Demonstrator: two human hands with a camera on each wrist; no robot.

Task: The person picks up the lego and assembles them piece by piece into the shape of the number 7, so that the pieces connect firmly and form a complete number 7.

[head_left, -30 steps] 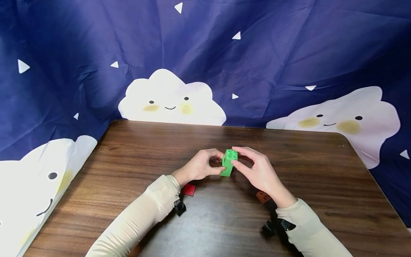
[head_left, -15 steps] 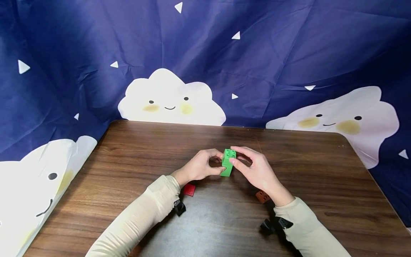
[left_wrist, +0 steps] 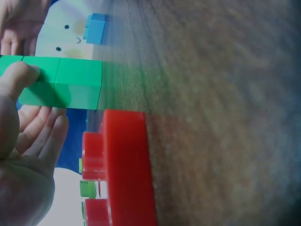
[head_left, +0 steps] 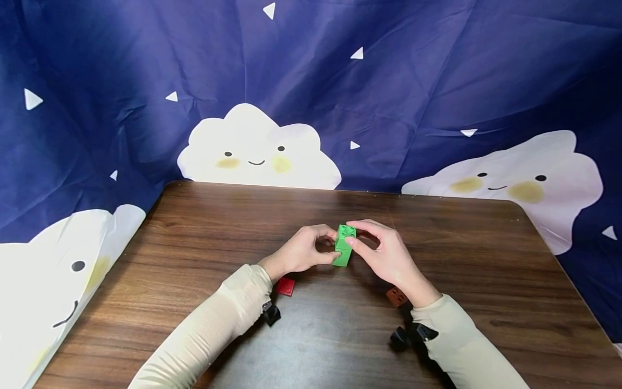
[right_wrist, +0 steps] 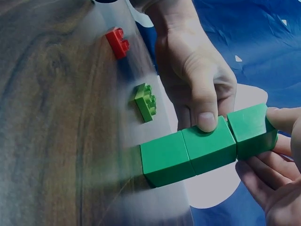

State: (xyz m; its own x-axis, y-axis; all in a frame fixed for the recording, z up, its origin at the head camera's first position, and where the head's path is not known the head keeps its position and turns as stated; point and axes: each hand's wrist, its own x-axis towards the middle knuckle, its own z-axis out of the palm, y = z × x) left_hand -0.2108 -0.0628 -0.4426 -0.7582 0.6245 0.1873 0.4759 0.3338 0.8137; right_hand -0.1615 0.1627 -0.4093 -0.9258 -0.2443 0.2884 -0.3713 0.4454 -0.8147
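Three green toy building bricks stand in an upright stack between the hands in the head view. My left hand [head_left: 308, 248] pinches the middle green brick [right_wrist: 209, 146], which sits flush on the bottom green brick [right_wrist: 165, 160]. The bottom one reaches down to the tabletop [head_left: 335, 335]. Thumb and fingers of my right hand [head_left: 386, 254] grip the top green brick [right_wrist: 254, 129]. In the right wrist view, that brick is slightly tilted, with a thin gap below it.
A flat red brick [head_left: 285, 287] lies by the left wrist, and a brown brick [head_left: 396, 296] under the right forearm. The right wrist view shows a light green brick [right_wrist: 146, 103] beyond the stack. A blue brick [left_wrist: 96, 29] appears in the left wrist view.
My right hand has shifted slightly left with the top green brick, which now lines up more closely over the stack. The left hand stays nearly still.
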